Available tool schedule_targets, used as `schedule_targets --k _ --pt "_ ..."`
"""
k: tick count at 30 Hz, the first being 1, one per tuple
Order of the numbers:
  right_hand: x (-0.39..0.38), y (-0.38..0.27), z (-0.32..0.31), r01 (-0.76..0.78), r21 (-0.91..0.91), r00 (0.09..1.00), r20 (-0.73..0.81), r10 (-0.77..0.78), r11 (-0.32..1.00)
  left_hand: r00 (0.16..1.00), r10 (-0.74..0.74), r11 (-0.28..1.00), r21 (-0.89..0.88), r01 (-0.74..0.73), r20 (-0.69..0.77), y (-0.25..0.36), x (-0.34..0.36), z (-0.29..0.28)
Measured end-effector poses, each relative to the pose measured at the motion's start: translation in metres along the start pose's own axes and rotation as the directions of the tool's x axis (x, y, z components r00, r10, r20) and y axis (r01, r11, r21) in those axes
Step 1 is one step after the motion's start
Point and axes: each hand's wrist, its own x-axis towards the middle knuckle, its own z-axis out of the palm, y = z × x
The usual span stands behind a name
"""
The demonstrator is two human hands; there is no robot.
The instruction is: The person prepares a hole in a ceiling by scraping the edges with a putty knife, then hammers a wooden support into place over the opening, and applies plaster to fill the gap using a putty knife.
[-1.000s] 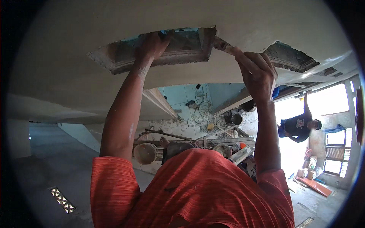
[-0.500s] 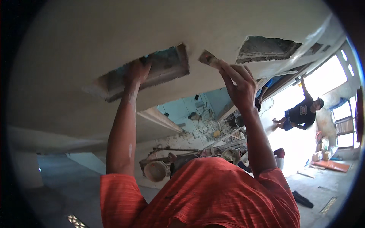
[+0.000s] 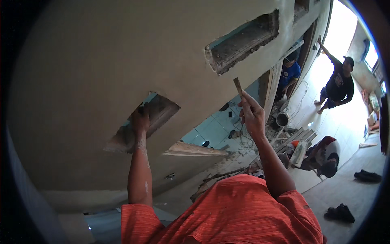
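Observation:
My left hand (image 3: 140,120) reaches into a recessed rectangular opening (image 3: 161,110) in the plastered wall; its fingers are shadowed, and I cannot tell whether they grip anything. My right hand (image 3: 252,112), lower than a second opening (image 3: 239,40), holds a narrow flat scraper (image 3: 238,86) pointing upward, its blade apart from that opening's rim. Pale smears mark my left forearm.
A person in black (image 3: 339,81) stands at right with an arm raised; another in blue (image 3: 289,73) is in a doorway. A third bends (image 3: 325,156) near timber planks (image 3: 300,136) and a bucket (image 3: 282,119). Wooden framing (image 3: 195,149) crosses below; dark shoes (image 3: 339,213) lie at lower right.
My right hand with the scraper has come away from the left opening's edge. The view has swung, shifting that opening down; my left hand stays in it. A bending person has come into fuller view.

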Motion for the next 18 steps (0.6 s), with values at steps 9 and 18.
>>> schedule_targets --k 9,18 --pt "0.025 -0.025 0.015 0.263 -0.153 0.963 0.092 -0.251 0.953 0.988 -0.121 0.992 -0.016 0.123 0.098 0.008 0.002 0.005" --pt "0.050 -0.061 0.038 0.434 -0.236 0.900 0.140 -0.412 0.869 0.991 -0.131 0.991 0.007 0.131 0.034 0.015 -0.004 0.003"
